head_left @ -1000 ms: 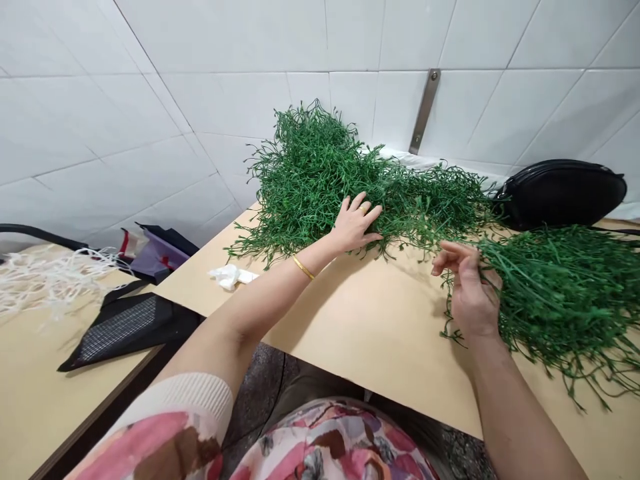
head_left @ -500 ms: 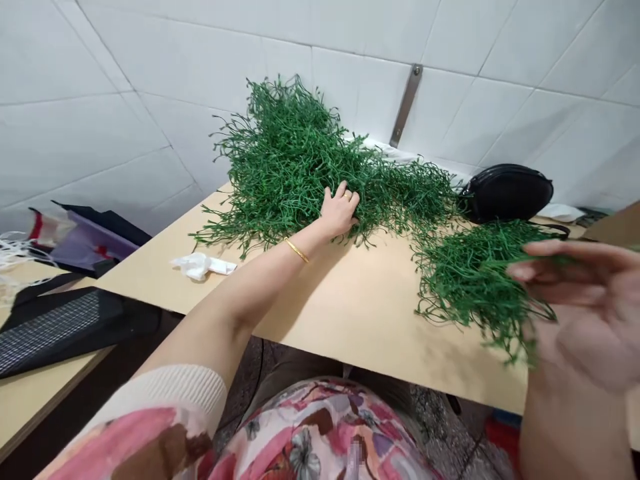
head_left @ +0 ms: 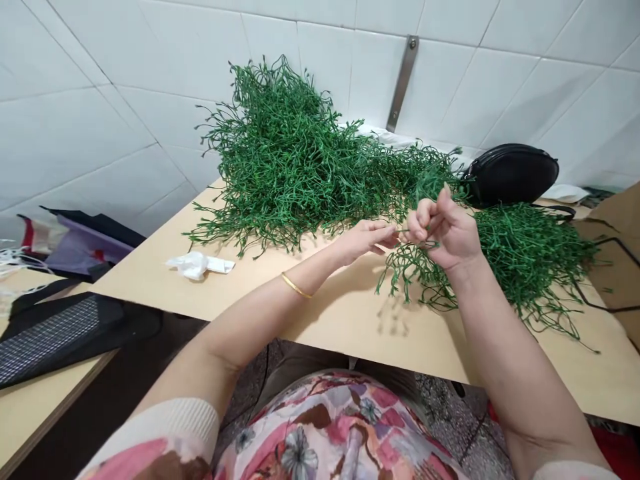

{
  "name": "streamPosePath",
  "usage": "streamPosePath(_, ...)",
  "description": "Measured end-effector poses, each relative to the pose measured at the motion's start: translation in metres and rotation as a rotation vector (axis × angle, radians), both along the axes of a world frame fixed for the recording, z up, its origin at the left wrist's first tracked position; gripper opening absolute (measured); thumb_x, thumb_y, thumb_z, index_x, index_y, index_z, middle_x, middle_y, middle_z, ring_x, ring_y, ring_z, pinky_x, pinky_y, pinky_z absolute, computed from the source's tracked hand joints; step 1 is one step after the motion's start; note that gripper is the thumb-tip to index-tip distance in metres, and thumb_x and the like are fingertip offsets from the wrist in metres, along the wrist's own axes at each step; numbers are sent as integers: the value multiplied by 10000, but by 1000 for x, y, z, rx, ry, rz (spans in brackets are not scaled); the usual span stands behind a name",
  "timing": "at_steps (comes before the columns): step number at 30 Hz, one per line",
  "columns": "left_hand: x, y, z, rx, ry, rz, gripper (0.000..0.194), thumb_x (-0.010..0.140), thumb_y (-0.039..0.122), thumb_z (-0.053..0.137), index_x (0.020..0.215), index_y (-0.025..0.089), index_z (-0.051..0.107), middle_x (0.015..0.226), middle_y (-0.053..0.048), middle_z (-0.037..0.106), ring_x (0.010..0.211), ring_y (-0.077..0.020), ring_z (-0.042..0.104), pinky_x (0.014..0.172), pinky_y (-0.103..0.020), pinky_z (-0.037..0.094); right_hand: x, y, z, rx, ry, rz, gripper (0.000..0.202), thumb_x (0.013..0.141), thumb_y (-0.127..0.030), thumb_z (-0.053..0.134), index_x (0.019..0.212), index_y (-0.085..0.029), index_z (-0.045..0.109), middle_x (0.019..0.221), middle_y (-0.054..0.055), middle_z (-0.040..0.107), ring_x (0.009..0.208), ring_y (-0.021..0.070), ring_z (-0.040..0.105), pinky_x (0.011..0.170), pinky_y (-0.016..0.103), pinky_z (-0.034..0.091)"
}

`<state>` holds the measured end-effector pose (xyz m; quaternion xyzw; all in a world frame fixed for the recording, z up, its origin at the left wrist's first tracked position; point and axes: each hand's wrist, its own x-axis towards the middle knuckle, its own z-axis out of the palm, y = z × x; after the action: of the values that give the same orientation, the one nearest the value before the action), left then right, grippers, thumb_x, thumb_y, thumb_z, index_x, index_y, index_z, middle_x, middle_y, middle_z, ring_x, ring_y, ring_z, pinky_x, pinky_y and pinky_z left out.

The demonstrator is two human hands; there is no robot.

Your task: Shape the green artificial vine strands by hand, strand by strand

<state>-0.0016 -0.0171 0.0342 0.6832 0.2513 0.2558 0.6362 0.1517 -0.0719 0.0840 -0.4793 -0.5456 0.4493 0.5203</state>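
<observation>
A large heap of green stems [head_left: 295, 153] with small dark tips lies on the pale wooden table [head_left: 325, 313] against the wall. A smaller green pile [head_left: 530, 253] sits at the right, behind my right forearm. My right hand [head_left: 445, 230] is raised above the table between the piles, its fingers pinched on thin green stems, some of which hang down below it. My left hand [head_left: 367, 240], with a gold bangle at the wrist, meets it from the left. Its fingertips are pressed together on the end of a thin green stem.
A round black bag [head_left: 513, 175] stands by the wall at the right back. Crumpled white tissue [head_left: 195, 265] lies at the table's left. A cardboard piece [head_left: 617, 267] is at the far right. Black mesh material [head_left: 60, 330] lies on a lower surface at left.
My right hand has moved left from the right edge to the middle, with green stems in it. My left hand has come away from the large heap toward it. The view has shifted slightly.
</observation>
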Motion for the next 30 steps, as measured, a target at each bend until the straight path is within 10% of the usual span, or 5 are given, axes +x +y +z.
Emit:
streamPosePath(4, 11, 3, -19, -512, -173, 2, 323, 794, 465, 513, 900, 177, 611, 746, -43, 640, 640, -141, 604, 618, -293, 481, 8, 37, -21, -157, -60, -40, 455, 733, -636, 508, 680, -187, 564, 685, 24, 590, 589, 130, 558, 555, 290, 469)
streamPosePath(11, 17, 8, -26, -652, -144, 196, 233, 718, 72, 562, 913, 171, 481, 626, -4, 572, 553, -126, 602, 538, -239, 443, 28, 33, -60, -12, -310, -482, 235, 709, -384, 610, 809, -174, 575, 733, 12, 559, 642, 119, 510, 547, 247, 377)
streamPosePath(19, 30, 4, -29, -301, -248, 401, 241, 643, 72, 614, 808, 189, 485, 585, 72, 467, 490, -49, 478, 524, -192, 400, 24, 4, -57, 25, -670, -321, 415, 800, -469, 483, 507, -175, 485, 478, -22, 408, 496, 96, 357, 498, 258, 281)
streamPosePath(30, 16, 1, -32, 445, -25, 270, 131, 730, 276, 614, 682, 154, 621, 966, -71, 521, 1049, -188, 473, 906, -320, 397, 11, 3, -73, 191, -393, -228, 237, 807, -306, 496, 960, -195, 639, 838, 37, 636, 724, 148, 573, 710, 320, 464)
